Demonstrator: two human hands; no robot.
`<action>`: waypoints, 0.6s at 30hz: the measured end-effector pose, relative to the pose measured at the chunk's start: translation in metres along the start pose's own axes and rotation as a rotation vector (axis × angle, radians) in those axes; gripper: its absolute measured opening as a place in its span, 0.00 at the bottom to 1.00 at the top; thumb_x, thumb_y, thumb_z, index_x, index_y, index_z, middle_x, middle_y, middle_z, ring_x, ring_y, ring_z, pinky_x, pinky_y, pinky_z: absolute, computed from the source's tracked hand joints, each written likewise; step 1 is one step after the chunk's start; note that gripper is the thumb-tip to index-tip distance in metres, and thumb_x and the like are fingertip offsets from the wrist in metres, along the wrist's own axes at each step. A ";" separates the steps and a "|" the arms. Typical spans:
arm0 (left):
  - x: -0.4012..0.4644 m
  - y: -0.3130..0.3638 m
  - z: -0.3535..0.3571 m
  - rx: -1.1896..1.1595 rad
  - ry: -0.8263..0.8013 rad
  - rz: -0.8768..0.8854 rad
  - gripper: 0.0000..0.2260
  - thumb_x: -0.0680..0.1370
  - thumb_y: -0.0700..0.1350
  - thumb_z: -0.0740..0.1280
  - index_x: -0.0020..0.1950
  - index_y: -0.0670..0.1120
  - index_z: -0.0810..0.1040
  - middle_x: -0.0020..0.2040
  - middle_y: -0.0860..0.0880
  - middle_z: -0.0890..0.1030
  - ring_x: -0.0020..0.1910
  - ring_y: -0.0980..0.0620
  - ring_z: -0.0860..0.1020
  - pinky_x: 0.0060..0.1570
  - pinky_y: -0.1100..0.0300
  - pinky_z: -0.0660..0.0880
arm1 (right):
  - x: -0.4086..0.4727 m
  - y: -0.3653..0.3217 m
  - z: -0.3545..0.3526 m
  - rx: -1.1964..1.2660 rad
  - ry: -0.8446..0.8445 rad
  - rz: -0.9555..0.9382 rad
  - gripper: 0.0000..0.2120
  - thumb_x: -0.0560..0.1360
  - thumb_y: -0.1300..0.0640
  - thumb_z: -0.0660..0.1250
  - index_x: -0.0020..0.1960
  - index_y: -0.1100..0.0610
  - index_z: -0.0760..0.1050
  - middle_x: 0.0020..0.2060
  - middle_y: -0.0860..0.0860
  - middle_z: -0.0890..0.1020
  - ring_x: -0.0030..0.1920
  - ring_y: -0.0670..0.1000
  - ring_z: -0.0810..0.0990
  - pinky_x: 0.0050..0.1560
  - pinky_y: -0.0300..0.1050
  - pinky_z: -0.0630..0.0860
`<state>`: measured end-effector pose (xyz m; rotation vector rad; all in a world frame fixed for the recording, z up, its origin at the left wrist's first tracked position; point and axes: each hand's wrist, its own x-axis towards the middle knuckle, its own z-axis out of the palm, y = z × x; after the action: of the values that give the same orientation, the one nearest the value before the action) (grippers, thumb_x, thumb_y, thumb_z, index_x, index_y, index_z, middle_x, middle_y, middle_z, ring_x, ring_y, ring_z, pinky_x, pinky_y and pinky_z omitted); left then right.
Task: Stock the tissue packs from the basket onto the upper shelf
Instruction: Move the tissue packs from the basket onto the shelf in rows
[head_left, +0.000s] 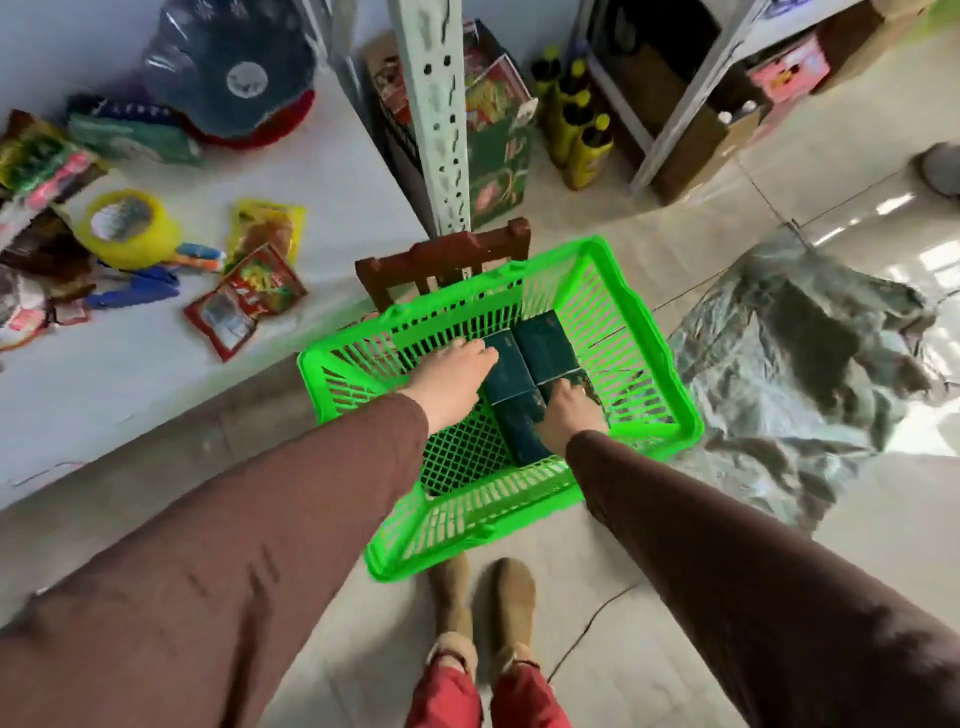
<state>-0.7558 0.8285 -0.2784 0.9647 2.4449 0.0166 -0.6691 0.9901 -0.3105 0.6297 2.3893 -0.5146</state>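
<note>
1. Hard to read first: the right hand is deep in the green basket, its fingertips buried behind the dark tissue packs, so whether it grasps one I cannot tell. The picture is smeared and the pack labels are unreadable.
2. The basket sits on a wooden chair, of which only the back pokes out at 12 o'clock.
3. Pale glossy floor tiles below; at 3 o'clock of the basket lies a crumpled clear plastic sheet.
4. At 10 o'clock, a white shelf carries snack packets and a yellow tape roll; a perforated metal post rises at 12.
5. Both arms in brown sleeves reach down. The left hand lies palm-down on the leftmost pack, fingers spread, probably pressing rather than clutching.
6. Tan boots stand at 6 o'clock.
</note>
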 end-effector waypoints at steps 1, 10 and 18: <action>0.019 -0.002 0.013 0.011 -0.014 -0.005 0.22 0.74 0.35 0.67 0.66 0.45 0.69 0.62 0.45 0.73 0.62 0.42 0.73 0.57 0.46 0.74 | 0.014 0.004 0.017 0.012 -0.013 0.048 0.22 0.77 0.51 0.65 0.66 0.61 0.65 0.65 0.60 0.72 0.65 0.61 0.74 0.61 0.51 0.72; 0.147 -0.019 0.099 0.384 -0.010 0.184 0.32 0.76 0.28 0.58 0.78 0.41 0.54 0.74 0.41 0.63 0.72 0.42 0.65 0.65 0.49 0.70 | 0.101 0.015 0.146 0.079 0.134 0.340 0.13 0.81 0.60 0.54 0.65 0.59 0.68 0.61 0.56 0.73 0.63 0.57 0.73 0.57 0.52 0.74; 0.167 -0.028 0.122 0.552 -0.093 0.306 0.32 0.75 0.30 0.61 0.77 0.40 0.55 0.73 0.40 0.63 0.71 0.41 0.63 0.64 0.49 0.69 | 0.121 0.024 0.171 -0.040 0.035 0.370 0.23 0.73 0.50 0.69 0.62 0.55 0.64 0.56 0.56 0.79 0.59 0.57 0.71 0.51 0.50 0.70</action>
<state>-0.8206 0.8935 -0.4657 1.5269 2.2291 -0.6097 -0.6629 0.9622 -0.5195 1.0416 2.2345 -0.2961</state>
